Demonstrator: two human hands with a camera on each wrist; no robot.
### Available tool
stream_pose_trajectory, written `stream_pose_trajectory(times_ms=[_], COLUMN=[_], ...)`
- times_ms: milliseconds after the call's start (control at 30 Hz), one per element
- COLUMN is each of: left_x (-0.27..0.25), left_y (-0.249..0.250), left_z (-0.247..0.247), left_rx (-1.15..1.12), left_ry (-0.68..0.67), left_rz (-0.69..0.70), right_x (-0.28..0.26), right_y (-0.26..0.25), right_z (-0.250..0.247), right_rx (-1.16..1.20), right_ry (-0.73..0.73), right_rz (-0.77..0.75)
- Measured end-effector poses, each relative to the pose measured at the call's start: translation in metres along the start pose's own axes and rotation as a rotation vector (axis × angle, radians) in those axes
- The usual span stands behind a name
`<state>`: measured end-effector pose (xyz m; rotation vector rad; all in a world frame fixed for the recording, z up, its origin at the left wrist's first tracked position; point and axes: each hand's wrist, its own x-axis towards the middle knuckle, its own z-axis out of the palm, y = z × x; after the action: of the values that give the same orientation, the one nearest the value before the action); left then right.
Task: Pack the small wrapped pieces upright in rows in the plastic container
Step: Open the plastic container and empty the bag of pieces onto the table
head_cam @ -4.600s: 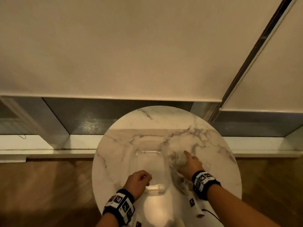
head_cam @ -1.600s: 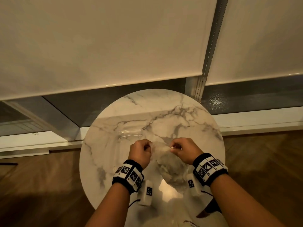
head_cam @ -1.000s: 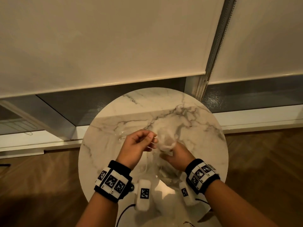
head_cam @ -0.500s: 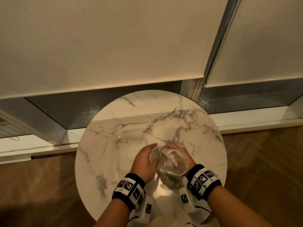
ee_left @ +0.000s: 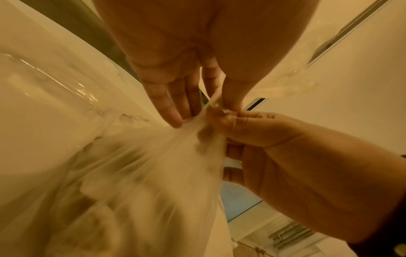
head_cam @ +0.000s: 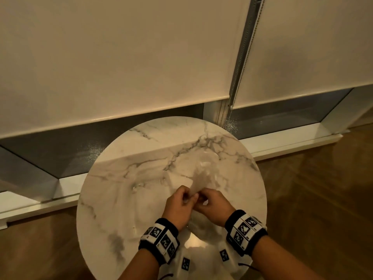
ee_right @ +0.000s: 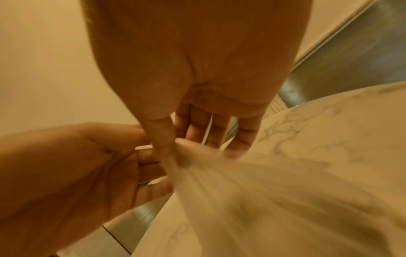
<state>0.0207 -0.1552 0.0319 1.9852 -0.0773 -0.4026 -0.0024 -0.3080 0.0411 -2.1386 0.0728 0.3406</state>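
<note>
A clear plastic bag [ee_left: 142, 173] holds the small wrapped pieces [ee_left: 98, 226], which show only as blurred lumps through the film. My left hand [head_cam: 186, 199] and right hand [head_cam: 201, 199] meet over the table's near half, and both pinch the bag's twisted neck [ee_right: 182, 156]. The bag's loose top [head_cam: 201, 174] stretches away from the hands. Its body [ee_right: 274, 191] spreads back under my wrists. The clear plastic container [ee_left: 54, 76] stands on the table just left of the hands. In the head view it shows only as faint glints [head_cam: 139, 186].
The round marble table [head_cam: 121, 209] stands against a low window sill [head_cam: 282, 144], with roller blinds [head_cam: 121, 57] and a bead chain [head_cam: 242, 63] behind it. Wooden floor [head_cam: 323, 199] lies on both sides. Tagged white sensor pods [head_cam: 185, 263] hang below my wrists.
Half a second ago my right hand cupped the bag and my left lay flat beside it. Now both hands pinch the neck, and the bag's top trails away from me.
</note>
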Motion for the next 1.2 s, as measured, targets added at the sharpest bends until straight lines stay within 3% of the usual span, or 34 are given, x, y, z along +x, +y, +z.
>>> stream_pose_trajectory(times_ms=[267, 367, 533, 633, 700, 767, 867, 1200], left_x=[0.002, 0.008, 0.013, 0.017, 0.019, 0.019, 0.022, 0.034], left_y=[-0.011, -0.016, -0.004, 0.002, 0.009, 0.016, 0.024, 0.037], left_z=[-0.020, -0.028, -0.047, -0.051, -0.048, -0.042, -0.033, -0.064], left_rx=[-0.039, -0.004, -0.224, -0.243, -0.251, -0.242, -0.191, -0.248], left_ry=[-0.140, -0.065, 0.052, 0.090, 0.080, -0.015, -0.111, 0.143], left_rz=[-0.003, 0.005, 0.053, 0.111, 0.152, 0.159, 0.085, 0.115], right_x=[0.003, 0.005, 0.007, 0.008, 0.009, 0.010, 0.012, 0.019], right_y=[0.006, 0.006, 0.010, 0.005, 0.000, -0.007, -0.012, -0.007], right_z=[-0.001, -0.008, -0.030, -0.039, -0.041, -0.041, -0.038, -0.066], right_rx=[0.077, 0.182, 0.244, 0.222, 0.215, 0.215, 0.254, 0.450], right_ry=[0.175, 0.225, 0.374, 0.426, 0.390, 0.306, 0.253, 0.331], right_rz=[-0.005, 0.013, 0.012, -0.045, -0.092, -0.125, -0.148, -0.138])
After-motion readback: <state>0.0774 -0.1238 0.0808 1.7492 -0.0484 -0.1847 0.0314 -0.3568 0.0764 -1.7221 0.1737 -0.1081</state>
